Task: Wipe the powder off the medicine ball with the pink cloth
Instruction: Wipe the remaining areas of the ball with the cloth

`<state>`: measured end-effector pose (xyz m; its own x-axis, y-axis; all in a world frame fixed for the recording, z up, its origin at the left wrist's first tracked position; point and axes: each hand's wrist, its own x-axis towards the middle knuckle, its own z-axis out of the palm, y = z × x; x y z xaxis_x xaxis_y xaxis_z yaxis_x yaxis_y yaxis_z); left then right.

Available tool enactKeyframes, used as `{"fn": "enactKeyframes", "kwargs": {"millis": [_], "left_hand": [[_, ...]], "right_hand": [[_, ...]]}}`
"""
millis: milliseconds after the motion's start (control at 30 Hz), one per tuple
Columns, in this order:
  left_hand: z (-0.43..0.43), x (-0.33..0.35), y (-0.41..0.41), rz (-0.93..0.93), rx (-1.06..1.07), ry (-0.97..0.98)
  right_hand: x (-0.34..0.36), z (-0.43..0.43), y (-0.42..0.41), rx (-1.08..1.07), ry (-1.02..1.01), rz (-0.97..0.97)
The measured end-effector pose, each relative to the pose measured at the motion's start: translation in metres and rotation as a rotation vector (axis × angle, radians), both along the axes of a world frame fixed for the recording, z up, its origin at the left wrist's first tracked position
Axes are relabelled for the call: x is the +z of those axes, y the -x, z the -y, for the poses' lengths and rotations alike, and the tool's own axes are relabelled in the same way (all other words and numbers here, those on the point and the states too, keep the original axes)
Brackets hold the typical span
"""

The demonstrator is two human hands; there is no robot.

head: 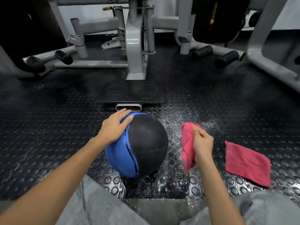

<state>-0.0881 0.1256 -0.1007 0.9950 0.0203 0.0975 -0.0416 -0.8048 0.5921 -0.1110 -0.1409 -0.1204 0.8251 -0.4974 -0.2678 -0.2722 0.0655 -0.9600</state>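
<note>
Clamps the fingers (198,131) of the right hand (203,143) on a bunched pink cloth (186,143), curled round its upper part, loose end hanging below the wrist. Holds that cloth in the air just to the right of the medicine ball (146,143), apart from it. Lays the left hand (113,127) flat on the ball's blue upper-left side, fingers straight and slightly spread, pressing rather than gripping. Rests the ball on the studded rubber floor (48,127), between the knees and the dark footplate (131,91) of a grey machine frame (134,46). Shows white powder (178,117) scattered on the floor around and right of the ball; little to be made out on the black panel facing up, nothing to be told of the hidden sides. Leaves a second cloth (246,163), also pink and speckled white, flat on the floor further right. Looks like a gap between wiping strokes, perhaps late in the job. Calls next for bringing the cloth onto the ball, rolling it under the left hand to expose any unwiped side, and keeping the cloth off the powdery floor
</note>
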Motion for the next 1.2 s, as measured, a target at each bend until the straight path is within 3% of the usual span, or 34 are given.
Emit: {"fn": "enactKeyframes", "kwargs": {"millis": [233, 300, 367, 433, 600, 700, 800, 900, 1000, 1067, 1200], "left_hand": [[-0.001, -0.005, -0.001, -0.085, 0.059, 0.377], [-0.002, -0.004, -0.002, -0.100, 0.025, 0.419], [-0.003, -0.005, -0.006, -0.104, 0.013, 0.452], [-0.004, -0.005, -0.011, -0.118, 0.023, 0.483], [-0.007, -0.002, -0.013, -0.223, -0.085, 0.576], [0.002, -0.015, -0.007, -0.077, -0.066, 0.466], [0.023, -0.021, -0.007, 0.045, -0.016, 0.405], [0.043, -0.006, -0.013, -0.002, 0.010, 0.384], [0.055, -0.001, -0.022, -0.094, 0.041, 0.240], [0.054, 0.003, -0.028, -0.148, -0.036, 0.266], [0.045, -0.001, -0.023, -0.159, -0.226, 0.513]], "right_hand": [[0.037, -0.030, 0.000, 0.173, 0.125, 0.370], [0.034, -0.057, -0.001, 0.374, 0.296, 0.446], [0.019, -0.085, 0.005, 0.578, 0.643, 0.473], [0.002, -0.096, 0.004, 0.583, 0.909, 0.478], [-0.009, -0.074, -0.032, 0.430, 0.587, 0.304], [-0.020, -0.047, -0.048, 0.366, 0.343, 0.077], [-0.008, -0.032, -0.037, 0.275, 0.439, 0.007], [0.015, -0.055, -0.001, 0.265, 0.723, 0.239], [0.012, -0.068, 0.016, 0.255, 0.839, 0.456], [0.004, -0.054, 0.004, 0.283, 0.746, 0.450], [-0.009, -0.012, -0.027, 0.253, 0.397, 0.191]]}}
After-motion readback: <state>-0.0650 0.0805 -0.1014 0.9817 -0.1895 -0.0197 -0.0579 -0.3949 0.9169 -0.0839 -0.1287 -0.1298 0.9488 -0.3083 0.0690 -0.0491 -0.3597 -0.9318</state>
